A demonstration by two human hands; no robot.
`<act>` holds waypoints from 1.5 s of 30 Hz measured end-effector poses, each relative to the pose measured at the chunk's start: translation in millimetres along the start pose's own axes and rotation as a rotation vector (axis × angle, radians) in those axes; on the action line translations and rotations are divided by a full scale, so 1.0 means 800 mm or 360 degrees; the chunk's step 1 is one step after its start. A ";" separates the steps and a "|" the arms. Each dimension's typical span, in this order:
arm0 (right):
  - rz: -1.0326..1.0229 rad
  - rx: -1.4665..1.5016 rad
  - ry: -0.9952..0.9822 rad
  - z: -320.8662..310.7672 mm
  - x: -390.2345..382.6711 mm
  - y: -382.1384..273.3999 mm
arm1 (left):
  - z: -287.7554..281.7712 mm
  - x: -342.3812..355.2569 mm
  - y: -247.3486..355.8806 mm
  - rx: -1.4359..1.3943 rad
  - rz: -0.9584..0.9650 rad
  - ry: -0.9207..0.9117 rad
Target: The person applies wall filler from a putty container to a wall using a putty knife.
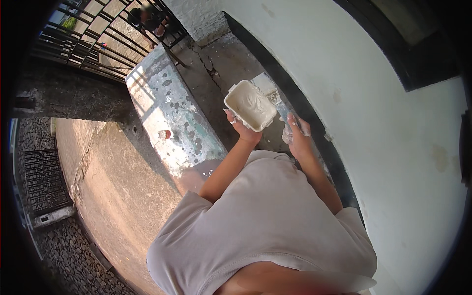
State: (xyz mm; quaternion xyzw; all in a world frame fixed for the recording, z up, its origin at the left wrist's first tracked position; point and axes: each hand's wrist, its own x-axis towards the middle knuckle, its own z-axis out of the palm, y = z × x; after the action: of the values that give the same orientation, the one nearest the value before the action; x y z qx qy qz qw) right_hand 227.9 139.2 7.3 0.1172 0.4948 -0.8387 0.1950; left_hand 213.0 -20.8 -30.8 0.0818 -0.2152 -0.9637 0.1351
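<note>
My left hand (pixel 244 132) is wrapped round the near left side of a white plastic tub (pixel 236 114), its fingers partly hidden beneath it. Smooth white putty (pixel 251 101) coats the inside of the tub, which is tipped so that its opening faces me. In my right hand (pixel 298 136) is a putty knife (pixel 282 109), gripped by the handle. Its wide flat blade points away from me, just beyond the tub's right edge, with putty smeared on it. White smears also mark the fingers of my right hand.
A white wall (pixel 383 132) with a black base band (pixel 295 91) runs along my right. To the left stands a paint-stained ledge (pixel 179 108) bearing a small red-and-white container (pixel 164 134). A metal gate (pixel 93 37) rises far left, with a person (pixel 150 22) near it.
</note>
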 end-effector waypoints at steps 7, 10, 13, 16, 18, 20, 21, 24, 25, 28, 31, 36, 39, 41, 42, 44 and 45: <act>0.0118 0.0314 -0.0099 0.003 0.002 0.000 | -0.006 0.007 -0.016 0.0156 0.0177 0.0112; 0.0019 0.0426 -0.0035 0.001 0.012 -0.005 | -0.005 0.012 -0.006 0.0075 0.0119 0.0041; -0.0180 0.0137 -0.0032 -0.001 0.013 -0.018 | -0.009 0.019 0.001 0.0033 0.0080 0.0025; -0.0323 -0.0235 -0.0061 -0.004 0.014 -0.024 | -0.019 0.023 0.010 -0.0024 0.0028 0.0065; -0.0458 -0.0616 -0.0080 -0.009 0.008 -0.032 | -0.023 0.025 0.018 -0.0064 -0.0004 0.0042; -0.0599 -0.0996 -0.0094 -0.003 0.009 -0.043 | -0.022 0.026 0.026 -0.0040 -0.0158 0.0075; -0.0842 -0.1299 -0.0114 0.004 0.010 -0.049 | -0.022 0.030 0.028 -0.0048 -0.0158 0.0072; -0.1189 -0.1613 -0.0238 0.008 0.020 -0.055 | -0.027 0.038 0.037 0.0001 -0.0283 0.0091; -0.1241 -0.1745 -0.0280 0.011 0.025 -0.061 | -0.030 0.042 0.041 0.0009 -0.0317 0.0066; -0.1348 -0.1884 -0.0345 0.013 0.039 -0.089 | -0.032 0.054 0.051 0.0037 -0.0418 0.0001; -0.1247 -0.2379 -0.0314 0.013 0.038 -0.110 | -0.031 0.065 0.061 0.0144 -0.0477 -0.0010; -0.1253 -0.2624 -0.0218 0.022 0.020 -0.119 | -0.033 0.086 0.085 0.0135 -0.0476 0.0007; -0.1298 -0.2252 -0.0169 0.021 0.024 -0.101 | -0.042 0.098 0.097 0.0026 -0.0513 0.0003; -0.1384 -0.1790 -0.0174 0.035 0.028 -0.083 | -0.046 0.104 0.098 0.0069 -0.0542 -0.0026; -0.1373 -0.1793 -0.0165 0.043 0.027 -0.078 | -0.048 0.105 0.099 0.0113 -0.0557 -0.0061; -0.1201 -0.1918 -0.0263 0.062 0.028 -0.071 | -0.048 0.107 0.104 0.0079 -0.0646 -0.0052; -0.1179 -0.2120 -0.0246 0.067 0.028 -0.067 | -0.047 0.109 0.106 0.0043 -0.0724 -0.0044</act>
State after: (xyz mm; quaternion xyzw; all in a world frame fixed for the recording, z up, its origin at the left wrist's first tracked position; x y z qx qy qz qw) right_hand 183.5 110.9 66.3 -0.2577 0.8877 -0.3798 -0.0353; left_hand 157.7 -135.0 -36.0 0.1167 -0.2059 -0.9674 -0.0896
